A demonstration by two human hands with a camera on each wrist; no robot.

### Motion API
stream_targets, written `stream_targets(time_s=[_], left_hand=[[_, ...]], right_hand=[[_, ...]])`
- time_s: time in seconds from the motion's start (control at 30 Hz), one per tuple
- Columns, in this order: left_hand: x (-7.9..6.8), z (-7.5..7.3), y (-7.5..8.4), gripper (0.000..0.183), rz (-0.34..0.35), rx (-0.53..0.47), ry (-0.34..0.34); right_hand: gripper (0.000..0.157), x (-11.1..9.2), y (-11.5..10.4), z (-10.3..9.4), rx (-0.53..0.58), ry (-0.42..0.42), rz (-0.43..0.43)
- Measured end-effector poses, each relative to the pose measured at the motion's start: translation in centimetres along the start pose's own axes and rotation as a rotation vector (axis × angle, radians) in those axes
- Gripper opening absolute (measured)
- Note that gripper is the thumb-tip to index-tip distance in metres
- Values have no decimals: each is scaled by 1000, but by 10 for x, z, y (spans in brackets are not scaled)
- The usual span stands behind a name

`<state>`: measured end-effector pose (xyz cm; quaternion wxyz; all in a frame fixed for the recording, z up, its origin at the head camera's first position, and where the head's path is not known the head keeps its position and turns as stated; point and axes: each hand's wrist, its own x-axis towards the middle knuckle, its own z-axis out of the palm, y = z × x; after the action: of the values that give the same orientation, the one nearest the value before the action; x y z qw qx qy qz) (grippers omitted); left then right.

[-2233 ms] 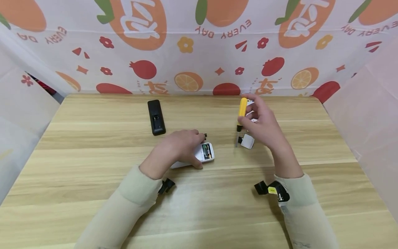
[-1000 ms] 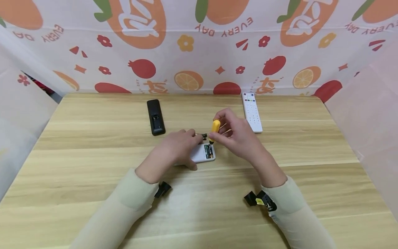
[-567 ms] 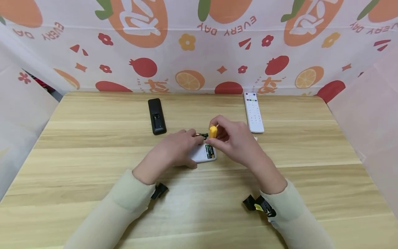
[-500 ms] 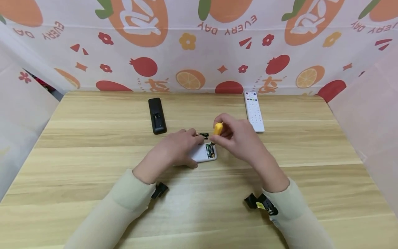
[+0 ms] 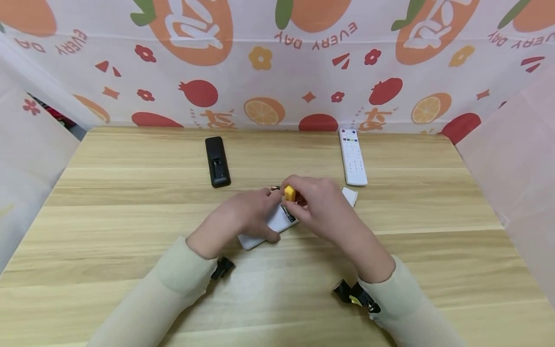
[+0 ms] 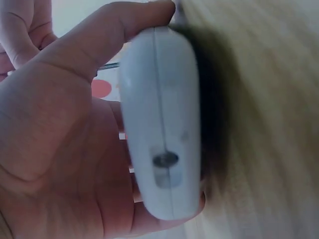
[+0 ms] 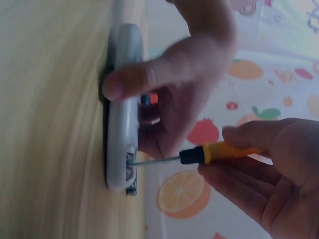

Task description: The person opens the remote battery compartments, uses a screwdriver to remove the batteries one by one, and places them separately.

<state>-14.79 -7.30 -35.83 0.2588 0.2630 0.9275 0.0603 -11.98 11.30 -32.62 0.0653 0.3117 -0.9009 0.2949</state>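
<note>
My left hand point(image 5: 249, 214) grips a white remote control point(image 6: 162, 109) by its edges, thumb on the near side and fingers on the far side. The remote lies back up on the table, and its battery compartment point(image 5: 288, 214) is uncovered at the right end. Between thumb and fingers, my right hand point(image 5: 323, 205) pinches a screwdriver by its yellow handle point(image 7: 227, 151). In the right wrist view its thin metal shaft point(image 7: 157, 161) reaches into the compartment. Seen from above, the right fingers partly hide the compartment and the shaft.
Just beyond the remote, a loose battery point(image 5: 275, 187) shows partly behind the hands. A small white piece point(image 5: 350, 196) lies right of my right hand. Farther back are a black remote point(image 5: 218, 161) at left and another white remote point(image 5: 353, 156) at right. A printed curtain point(image 5: 277, 96) borders the table's back.
My right hand has carried the screwdriver leftward from beside the small white piece to the battery compartment. The held remote has turned, its left end swinging toward me.
</note>
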Motion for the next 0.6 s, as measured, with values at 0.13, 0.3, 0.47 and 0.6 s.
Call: stream_targets(time_s=[0.13, 0.3, 0.47, 0.6], left_hand=[[-4, 0, -1, 113, -25, -14, -33], [-7, -3, -3, 101, -34, -32, -49], [-10, -5, -5, 89, -60, -84, -34], [-8, -6, -5, 99, -65, -52, -39]], right_hand=[[13, 0, -7, 6, -33, -2, -25], [16, -1, -8, 12, -47, -2, -108], [20, -1, -7, 21, -64, -15, -196], [17, -1, 0, 18, 47, -18, -104]])
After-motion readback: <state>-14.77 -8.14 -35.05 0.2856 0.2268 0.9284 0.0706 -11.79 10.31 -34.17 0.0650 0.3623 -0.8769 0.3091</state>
